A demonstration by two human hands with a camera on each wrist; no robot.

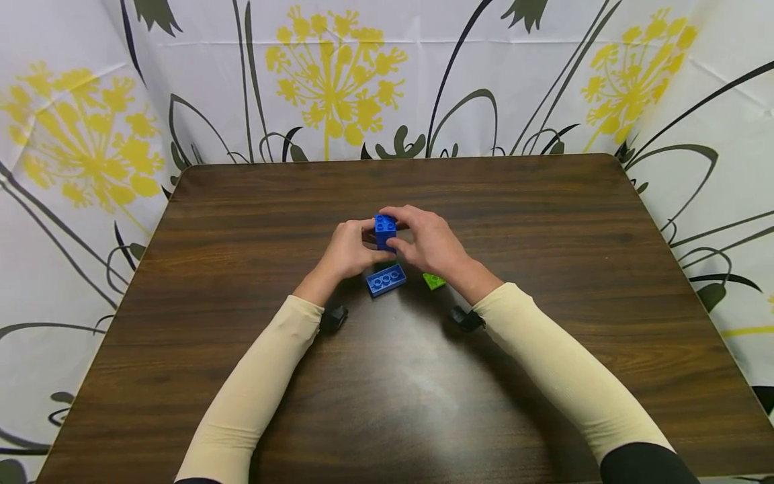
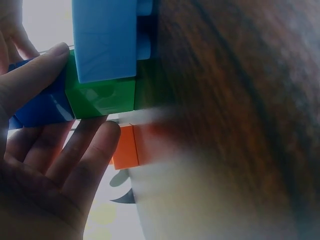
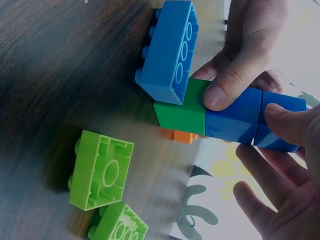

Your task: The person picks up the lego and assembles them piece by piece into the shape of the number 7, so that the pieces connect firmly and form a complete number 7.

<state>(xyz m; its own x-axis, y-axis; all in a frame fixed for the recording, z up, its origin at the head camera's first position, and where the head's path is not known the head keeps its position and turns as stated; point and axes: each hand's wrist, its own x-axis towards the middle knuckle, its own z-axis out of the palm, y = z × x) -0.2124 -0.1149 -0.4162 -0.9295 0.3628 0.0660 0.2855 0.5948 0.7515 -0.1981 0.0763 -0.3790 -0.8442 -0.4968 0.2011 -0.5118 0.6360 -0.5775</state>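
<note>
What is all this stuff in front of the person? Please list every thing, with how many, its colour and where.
Table: one, dark brown, beneath the bricks
Patterned cloth: count unclear, white with yellow flowers and grey-black stems, around the table
Green brick: one, green, bottom of the upright stack
Dark blue bricks: two, dark blue, stacked above the green one
Light blue brick: one, light blue, upside down, on the stack's near side
Lime bricks: two, lime green, upside down, right of the light blue one
Orange brick: one, orange, beyond the stack
Wrist cameras: two, black, one per wrist
Sleeves: two, cream with black, on the arms
Left hand: one, bare, gripping the lower dark blue brick
Right hand: one, bare, gripping the upper
</note>
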